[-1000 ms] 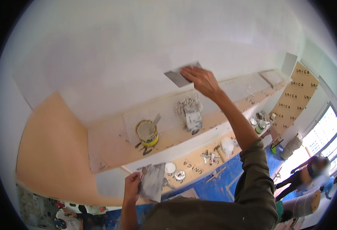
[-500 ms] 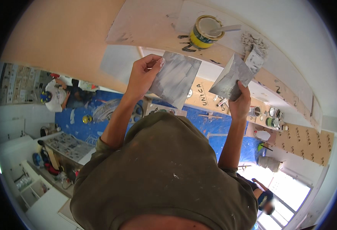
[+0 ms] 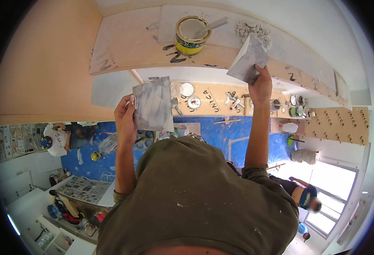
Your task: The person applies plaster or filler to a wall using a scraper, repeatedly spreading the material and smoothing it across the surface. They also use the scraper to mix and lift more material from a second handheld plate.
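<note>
My left hand [image 3: 125, 117] is closed on one edge of a square grey metal putty spreader [image 3: 153, 104], its face streaked with pale filler. Higher up, my right hand [image 3: 261, 83] pinches a second grey spreader [image 3: 250, 61], also smeared. That one overlaps the lower edge of a heap of whitish filler lumps [image 3: 259, 30] on the ledge; whether it touches them I cannot tell. Left of the heap stands an open tin [image 3: 190, 47] with a yellow and green side and pale contents. A flat stick [image 3: 216, 24] leans out over its rim.
The covered ledge [image 3: 123, 40] runs across in front of me. Below it, a lower board [image 3: 210, 100] carries a hammer, lids and small tools. Blue sheeting [image 3: 208, 127] covers the floor. One person [image 3: 56, 138] is at far left, another [image 3: 299, 191] by the window at right.
My left hand has dropped away from the ledge, and its spreader now hangs straighter. My right hand has risen toward the filler heap with its spreader. The whole view has shifted.
</note>
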Motion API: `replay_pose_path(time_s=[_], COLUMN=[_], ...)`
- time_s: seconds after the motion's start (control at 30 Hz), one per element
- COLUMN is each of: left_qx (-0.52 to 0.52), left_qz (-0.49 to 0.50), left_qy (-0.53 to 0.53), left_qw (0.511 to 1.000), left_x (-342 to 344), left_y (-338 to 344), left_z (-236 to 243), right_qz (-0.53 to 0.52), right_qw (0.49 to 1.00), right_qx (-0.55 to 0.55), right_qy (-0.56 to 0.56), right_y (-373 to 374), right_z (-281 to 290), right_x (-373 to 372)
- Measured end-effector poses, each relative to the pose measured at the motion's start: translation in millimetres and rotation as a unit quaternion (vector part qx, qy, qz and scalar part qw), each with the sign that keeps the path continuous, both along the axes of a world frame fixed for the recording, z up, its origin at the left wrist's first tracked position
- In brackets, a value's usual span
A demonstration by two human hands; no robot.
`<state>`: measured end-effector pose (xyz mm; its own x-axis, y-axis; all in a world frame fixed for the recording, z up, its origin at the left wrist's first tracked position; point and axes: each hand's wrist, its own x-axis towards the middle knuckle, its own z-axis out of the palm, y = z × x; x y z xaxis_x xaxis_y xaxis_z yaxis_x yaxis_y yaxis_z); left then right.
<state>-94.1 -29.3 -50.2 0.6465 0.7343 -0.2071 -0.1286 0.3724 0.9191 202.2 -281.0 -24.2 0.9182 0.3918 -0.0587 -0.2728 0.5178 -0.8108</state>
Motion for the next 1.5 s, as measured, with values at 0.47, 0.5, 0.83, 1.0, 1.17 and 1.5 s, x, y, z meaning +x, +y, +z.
replay_pose_path(time_s=[0.47, 0.5, 0.83, 1.0, 1.17, 1.5], left_qx=[-0.061, -0.077, -0.229, -0.291, -0.11, 0.043], left_qz=[-0.113, -0.117, -0.219, -0.196, -0.108, -0.288], left_qy=[-0.024, -0.031, -0.102, -0.16, -0.099, -0.02], left_qw=[0.991, 0.99, 0.943, 0.923, 0.983, 0.956], left_x=[25.8, 29.0, 47.6, 49.6, 40.1, 22.9], left_y=[-14.0, -17.3, -31.1, -27.1, 1.8, -3.4], left_z=[9.7, 14.6, 45.2, 23.3, 64.5, 69.3], right_qz=[-0.124, -0.105, -0.076, -0.077, 0.033, 0.219], right_qw=[0.916, 0.889, 0.67, 0.697, 0.726, 0.613], right_qx=[-0.184, -0.219, -0.201, -0.18, -0.287, -0.442], right_qy=[-0.335, -0.389, -0.711, -0.69, -0.623, -0.617], right_y=[10.4, 11.2, 54.1, 54.9, 30.5, 85.0], right_z=[28.8, 37.1, 30.6, 11.8, 7.0, 162.1], right_x=[-80.6, -96.9, -141.0, -156.7, -152.8, -85.5])
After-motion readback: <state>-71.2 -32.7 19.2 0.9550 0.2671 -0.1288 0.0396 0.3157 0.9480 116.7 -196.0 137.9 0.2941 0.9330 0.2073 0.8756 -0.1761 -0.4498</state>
